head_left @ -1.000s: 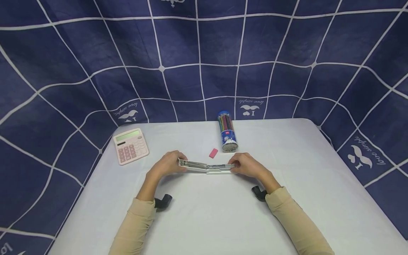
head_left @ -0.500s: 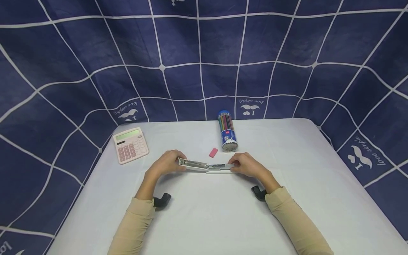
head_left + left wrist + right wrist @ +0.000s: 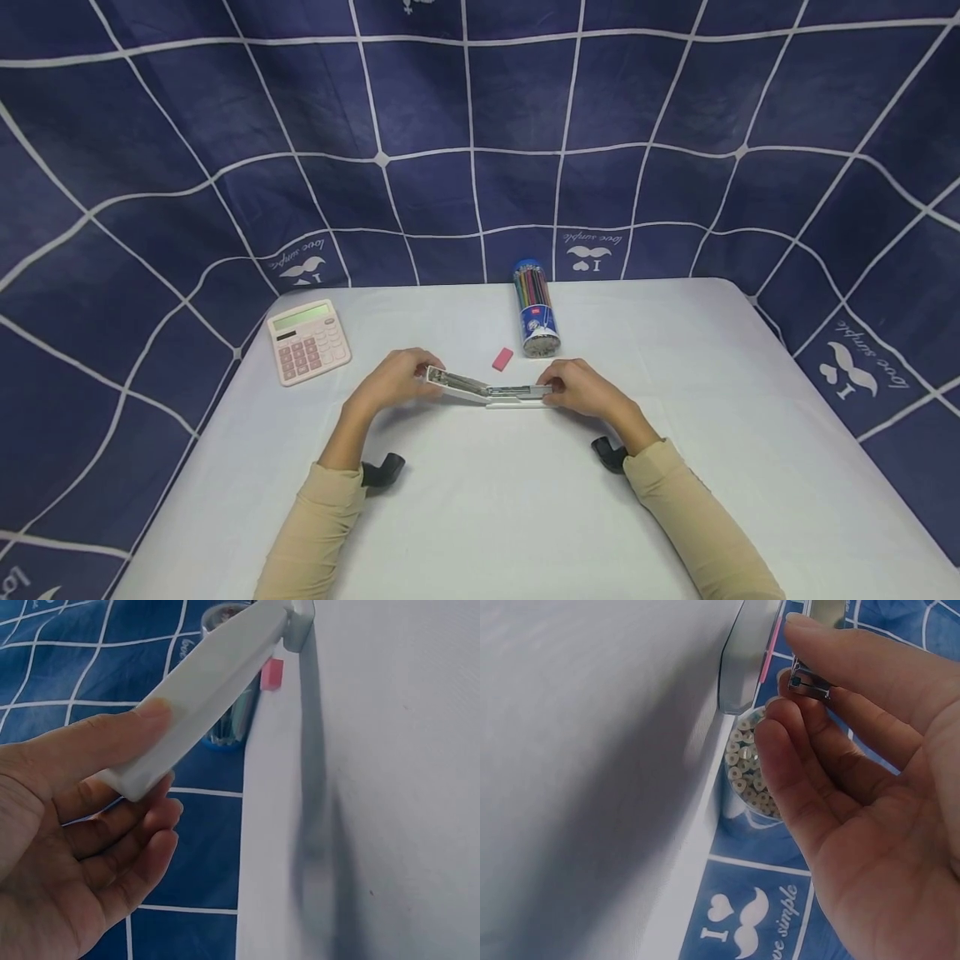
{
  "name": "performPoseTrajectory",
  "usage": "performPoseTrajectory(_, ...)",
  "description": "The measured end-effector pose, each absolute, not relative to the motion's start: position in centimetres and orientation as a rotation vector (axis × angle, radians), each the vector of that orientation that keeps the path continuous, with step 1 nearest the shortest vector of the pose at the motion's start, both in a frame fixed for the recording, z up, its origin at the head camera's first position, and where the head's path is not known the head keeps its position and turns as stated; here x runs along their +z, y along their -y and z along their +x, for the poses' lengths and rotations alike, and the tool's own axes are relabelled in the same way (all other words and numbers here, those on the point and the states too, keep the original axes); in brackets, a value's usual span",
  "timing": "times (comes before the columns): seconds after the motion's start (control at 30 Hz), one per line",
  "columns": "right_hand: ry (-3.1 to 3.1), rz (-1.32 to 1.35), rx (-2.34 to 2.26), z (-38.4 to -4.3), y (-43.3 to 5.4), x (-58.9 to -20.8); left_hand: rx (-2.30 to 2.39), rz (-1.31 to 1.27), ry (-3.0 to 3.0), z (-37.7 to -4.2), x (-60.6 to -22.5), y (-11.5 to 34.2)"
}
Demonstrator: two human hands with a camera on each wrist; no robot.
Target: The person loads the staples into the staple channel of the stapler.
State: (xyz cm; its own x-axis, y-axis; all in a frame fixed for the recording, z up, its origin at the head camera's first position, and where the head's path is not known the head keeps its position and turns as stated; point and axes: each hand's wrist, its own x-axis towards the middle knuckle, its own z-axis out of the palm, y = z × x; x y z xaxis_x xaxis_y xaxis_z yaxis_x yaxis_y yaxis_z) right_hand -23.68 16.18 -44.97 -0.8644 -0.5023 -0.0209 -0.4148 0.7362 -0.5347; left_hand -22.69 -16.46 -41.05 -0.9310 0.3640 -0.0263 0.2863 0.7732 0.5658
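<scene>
A white stapler (image 3: pixel 468 393) is spread wide at its hinge, low over the middle of the table, with its metal inside showing. My left hand (image 3: pixel 393 381) pinches the free end of the raised top cover; in the left wrist view the thumb lies along the white cover (image 3: pixel 202 690) and fingers support it from beneath. On the other side my right hand (image 3: pixel 581 387) pinches the end of the metal staple channel (image 3: pixel 810 681) between thumb and fingers. The white base (image 3: pixel 739 664) lies below that channel. Whether staples are inside is too small to tell.
Just behind the stapler lies a pink eraser (image 3: pixel 502 359). A clear tube of coloured pencils (image 3: pixel 536 310) lies farther back, and a pink calculator (image 3: pixel 308 342) is at the back left. Blue checked cloth (image 3: pixel 420 192) hangs around the white table (image 3: pixel 487 517).
My left hand has lifted slightly and shifted a little right, tilting the stapler's cover more steeply. My right hand stays at the metal channel.
</scene>
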Motion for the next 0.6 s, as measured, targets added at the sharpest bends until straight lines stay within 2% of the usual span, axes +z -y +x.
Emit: performPoseTrajectory(0.6, -2.757, -0.716, -0.816, -23.9, -16.3, -45.2, 0.924, 0.688, -2.843, -23.2, -39.7, 14.1)
